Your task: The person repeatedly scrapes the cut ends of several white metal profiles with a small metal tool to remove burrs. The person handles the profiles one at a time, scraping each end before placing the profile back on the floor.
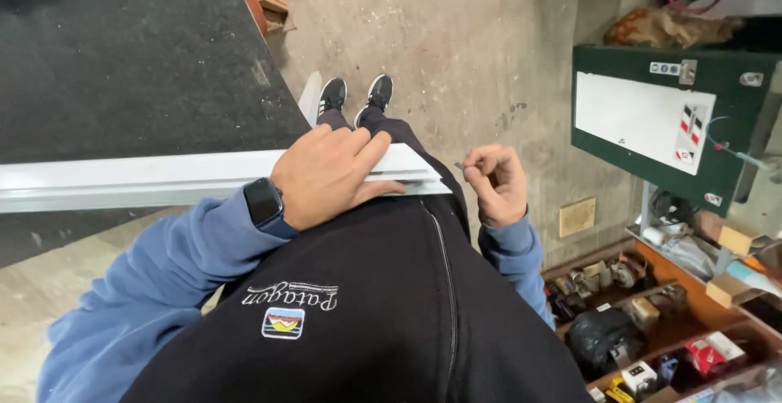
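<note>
Head view, looking straight down the body. Landmark: the long white profile bar (163, 179), which runs from the frame's left edge to the person's waist, its end cut at an angle.

Left hand (330, 176) lies flat on top of the white profile bar near the cut end, fingers spread and pressed down on it, thumb along the near edge. It presses rather than grips. A dark smartwatch (263, 204) sits on that wrist, just below the bar, above the blue sleeve (155, 289).

Right hand (497, 183) is to the right of the bar's end, apart from it, not touching. Its fingertips are pinched together on a small grey screw-like piece (461, 166), which pokes out toward the bar tip; exact kind too small to tell.

Black vest (383, 305) fills the lower middle, directly under the bar's end. Black shoes (355, 93) with white stripes stand on the concrete floor (456, 36) beyond the bar.

A dark mat surface (122, 52) lies beyond the bar on the left side. Well right of the bar: a green box with a white panel (643, 118) and small switches. Below that, further right and nearer the camera, an orange wooden tray (652, 321) crowded with small parts, boxes and a black bag.
</note>
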